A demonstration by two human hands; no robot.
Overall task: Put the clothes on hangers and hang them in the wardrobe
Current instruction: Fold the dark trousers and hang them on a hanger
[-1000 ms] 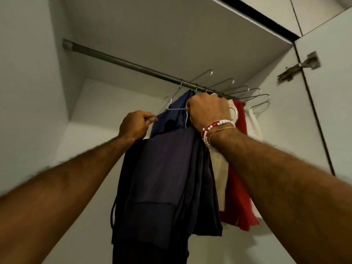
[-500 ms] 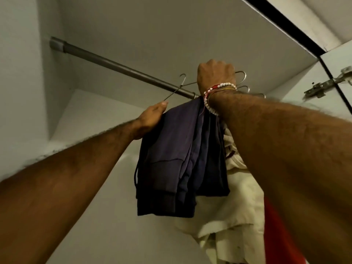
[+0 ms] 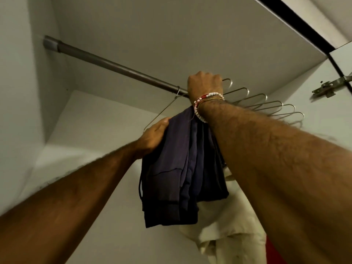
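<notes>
Navy trousers, left hand gripping their edge, right hand curled above, hold unclear.

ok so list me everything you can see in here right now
wardrobe: one, white, walls and top panel all round
rail: one, dark grey, upper left to centre
wire hanger: one, silver, hooked on the rail
dark clothes: a bunch, navy, hanging at centre
hanger loops: several, silver, right of centre
cream garment: one, behind and below the dark clothes
red garment: one, lower right, mostly hidden
door hinge: one, metal, far right
bead bracelet: one, red and white, right wrist
left hand: grips the dark clothes' left edge
right hand: fist at the rail, grip hidden
</notes>
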